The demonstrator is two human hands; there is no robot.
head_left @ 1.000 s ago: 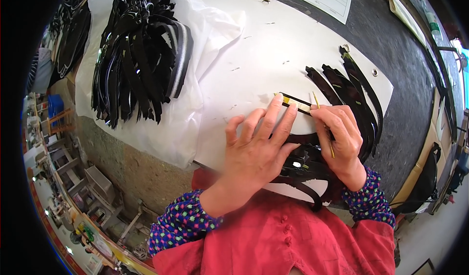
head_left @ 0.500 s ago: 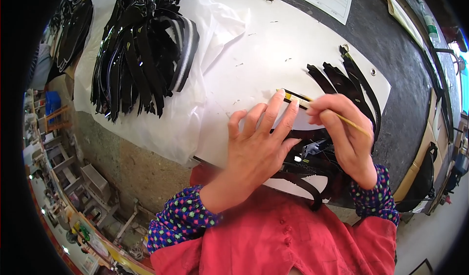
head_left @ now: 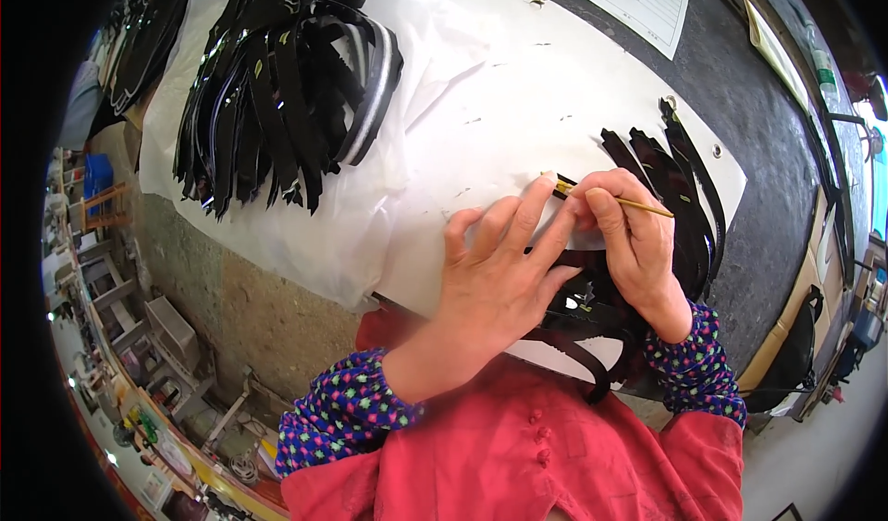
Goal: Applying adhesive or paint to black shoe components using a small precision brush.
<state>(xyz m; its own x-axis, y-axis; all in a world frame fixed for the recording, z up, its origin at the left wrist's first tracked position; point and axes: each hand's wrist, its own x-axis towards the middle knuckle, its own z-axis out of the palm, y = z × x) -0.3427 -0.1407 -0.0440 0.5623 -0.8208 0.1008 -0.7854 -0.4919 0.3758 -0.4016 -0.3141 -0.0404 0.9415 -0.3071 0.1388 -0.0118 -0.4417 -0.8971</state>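
My left hand (head_left: 495, 281) lies on the white board (head_left: 499, 86) with its fingers stretched and spread. Its index fingertip presses near the end of a small narrow black strip (head_left: 560, 191). Pinched in my right hand (head_left: 638, 248) is a thin yellowish stick (head_left: 649, 208), which slants over that strip. The stick's working tip is mostly hidden by the fingers, so its kind cannot be told. Long glossy black strips (head_left: 686, 244) fan out beyond my right hand, and more black strips (head_left: 578, 345) lie below both hands at the board's near edge.
A big heap of black strips (head_left: 268, 86), one with a silver stripe, rests on a translucent plastic sheet (head_left: 356, 234) at the left. A printed paper sheet (head_left: 661, 12) lies at the back. Dark tabletop (head_left: 749, 105) borders the board. Eyelets (head_left: 717, 150) sit along its right edge.
My right hand has shifted slightly left, close against the left fingertips, and the stick lies flatter. The whole view has moved a little, so the board appears shifted right.
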